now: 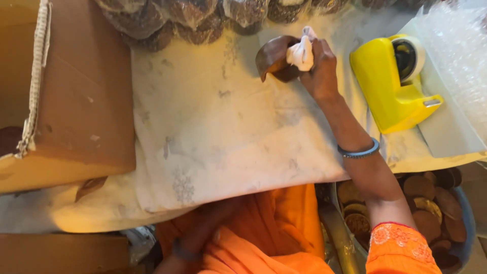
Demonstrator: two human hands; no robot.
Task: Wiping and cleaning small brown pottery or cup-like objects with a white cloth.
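Work surface: a pale, smudged cloth (213, 127) covers the table; the wiping is best kept over it, so dust falls there.
Cardboard box: a large brown box (76, 101) stands at the left edge of the cloth, well apart from the hands.
Tape dispenser: a yellow tape dispenser (390, 86) sits just right of the working hand, on a pale sheet; the elbow should stay clear of it.
Wrapped stack: round brown pieces in clear plastic (193, 20) line the far edge.
Tub: a blue-rimmed tub (469, 213) of brown discs (426, 203) stands below the table edge by the right arm.
Left hand: the left hand (198, 238) rests low by the orange garment, in shadow; I cannot tell whether it is spread or curled. It would help to bring it up to steady the piece.
Right hand: the right hand (319, 68) is closed, its fingers pinching a bunched white rag (301, 50) against the wooden piece; a blue bangle (360, 150) circles the wrist.
Wooden piece: a dark, curved wooden piece (274, 58) lies at the far middle of the cloth, touching the rag. Judging by the grip, firm, even strokes along the curve suit it, turning the piece to reach its hollow.
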